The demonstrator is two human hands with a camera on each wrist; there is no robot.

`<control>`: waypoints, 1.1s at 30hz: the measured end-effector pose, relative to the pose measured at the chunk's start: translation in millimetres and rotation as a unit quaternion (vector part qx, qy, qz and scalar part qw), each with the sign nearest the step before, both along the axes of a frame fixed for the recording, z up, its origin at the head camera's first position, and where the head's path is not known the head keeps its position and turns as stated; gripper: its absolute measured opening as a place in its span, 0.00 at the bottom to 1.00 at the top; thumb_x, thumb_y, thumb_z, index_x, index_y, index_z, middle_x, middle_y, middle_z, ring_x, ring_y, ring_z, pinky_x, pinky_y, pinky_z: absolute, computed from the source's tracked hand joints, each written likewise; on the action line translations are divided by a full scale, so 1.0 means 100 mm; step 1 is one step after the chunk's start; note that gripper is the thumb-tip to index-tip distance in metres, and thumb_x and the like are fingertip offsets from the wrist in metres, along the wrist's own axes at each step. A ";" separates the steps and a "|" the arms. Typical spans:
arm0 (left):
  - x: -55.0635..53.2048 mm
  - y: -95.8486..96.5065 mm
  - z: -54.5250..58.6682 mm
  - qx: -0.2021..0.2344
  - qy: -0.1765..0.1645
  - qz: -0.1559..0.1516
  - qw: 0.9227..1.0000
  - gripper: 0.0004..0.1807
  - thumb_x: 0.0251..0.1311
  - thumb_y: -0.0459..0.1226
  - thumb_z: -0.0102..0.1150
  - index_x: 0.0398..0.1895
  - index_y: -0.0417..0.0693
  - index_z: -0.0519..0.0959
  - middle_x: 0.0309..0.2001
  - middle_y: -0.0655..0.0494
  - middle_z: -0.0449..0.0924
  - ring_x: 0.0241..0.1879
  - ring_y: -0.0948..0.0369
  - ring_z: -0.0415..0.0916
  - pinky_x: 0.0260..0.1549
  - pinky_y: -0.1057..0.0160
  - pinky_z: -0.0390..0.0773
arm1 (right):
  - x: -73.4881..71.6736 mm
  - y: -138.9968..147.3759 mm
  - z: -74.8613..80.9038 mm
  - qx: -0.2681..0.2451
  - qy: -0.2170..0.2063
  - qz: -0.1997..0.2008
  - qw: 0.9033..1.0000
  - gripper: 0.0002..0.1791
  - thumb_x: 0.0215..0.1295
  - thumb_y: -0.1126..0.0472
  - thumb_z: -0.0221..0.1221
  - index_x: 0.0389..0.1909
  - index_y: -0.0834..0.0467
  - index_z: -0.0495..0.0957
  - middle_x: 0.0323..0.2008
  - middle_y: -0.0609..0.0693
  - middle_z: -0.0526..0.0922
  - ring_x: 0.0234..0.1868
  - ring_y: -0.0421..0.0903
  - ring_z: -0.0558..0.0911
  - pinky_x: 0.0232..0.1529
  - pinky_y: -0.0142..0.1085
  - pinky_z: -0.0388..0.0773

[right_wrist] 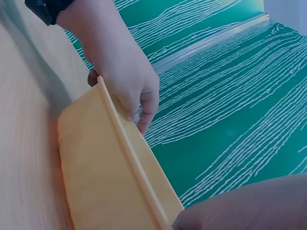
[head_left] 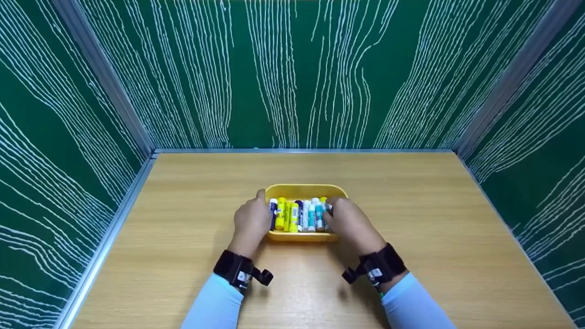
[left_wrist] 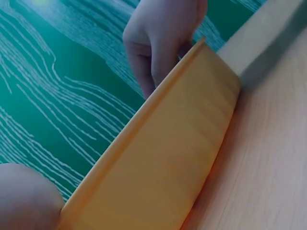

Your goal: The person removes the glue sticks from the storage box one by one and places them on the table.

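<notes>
A yellow plastic basket (head_left: 304, 237) rests on the table, holding a row of glue sticks (head_left: 293, 217) with yellow, purple, white and teal bodies. My left hand (head_left: 252, 219) grips the basket's left end; the right wrist view has its fingers inside the rim and the thumb outside. Over the right end reaches my right hand (head_left: 352, 221), its curled fingers down inside the basket on a glue stick at the end of the row. From the left wrist, the right hand (left_wrist: 165, 36) dips behind the basket wall (left_wrist: 158, 153), which hides its fingertips.
The wooden table (head_left: 183, 256) spreads around the basket. Green panels (head_left: 311, 82) with white wavy lines stand behind and on both sides, joined by metal posts (head_left: 105, 73). A dark strap with a camera (head_left: 235, 269) circles each wrist.
</notes>
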State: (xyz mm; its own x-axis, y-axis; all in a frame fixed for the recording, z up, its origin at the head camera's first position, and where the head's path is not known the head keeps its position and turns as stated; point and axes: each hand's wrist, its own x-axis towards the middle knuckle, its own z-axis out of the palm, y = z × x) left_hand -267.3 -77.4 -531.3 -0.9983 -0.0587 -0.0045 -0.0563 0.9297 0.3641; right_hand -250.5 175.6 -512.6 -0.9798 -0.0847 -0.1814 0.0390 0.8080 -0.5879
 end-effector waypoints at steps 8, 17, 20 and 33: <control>0.00 0.01 -0.05 0.014 0.010 0.000 1.000 0.28 0.90 0.41 0.50 0.86 0.44 0.69 0.47 0.37 0.93 0.42 0.44 0.93 0.39 0.44 0.91 | -0.07 -0.08 -0.05 0.036 0.015 0.015 0.999 0.08 0.84 0.59 0.62 0.54 0.59 0.85 0.39 0.56 0.84 0.36 0.50 0.84 0.33 0.38 0.77; -0.01 0.03 -0.06 0.016 -0.008 0.009 1.000 0.29 0.91 0.43 0.48 0.88 0.46 0.66 0.47 0.40 0.93 0.41 0.47 0.91 0.40 0.47 0.90 | -0.12 -0.08 0.00 0.025 -0.022 0.014 0.999 0.17 0.83 0.60 0.61 0.67 0.60 0.83 0.50 0.57 0.86 0.47 0.53 0.85 0.46 0.41 0.82; -0.01 0.01 -0.05 0.015 -0.009 0.013 1.000 0.29 0.91 0.43 0.48 0.88 0.46 0.66 0.48 0.40 0.93 0.41 0.48 0.91 0.41 0.47 0.90 | -0.13 -0.09 0.03 0.029 -0.021 0.021 0.999 0.19 0.83 0.60 0.63 0.69 0.60 0.83 0.52 0.57 0.87 0.49 0.54 0.86 0.48 0.41 0.84; 0.00 0.04 -0.05 0.024 0.005 0.021 0.999 0.30 0.87 0.38 0.53 0.87 0.44 0.66 0.44 0.40 0.93 0.38 0.47 0.91 0.38 0.47 0.90 | -0.13 -0.10 0.06 0.006 0.007 0.021 1.000 0.17 0.77 0.63 0.68 0.63 0.55 0.85 0.49 0.57 0.86 0.42 0.53 0.85 0.38 0.40 0.79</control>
State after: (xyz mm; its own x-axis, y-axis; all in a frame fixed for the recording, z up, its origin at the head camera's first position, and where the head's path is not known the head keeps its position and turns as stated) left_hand -267.3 -73.9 -536.7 -0.9949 -0.1004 0.0021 -0.0907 0.9076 0.4099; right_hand -263.4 165.9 -506.7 -0.9777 -0.1243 -0.1692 -0.0036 0.8158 -0.5783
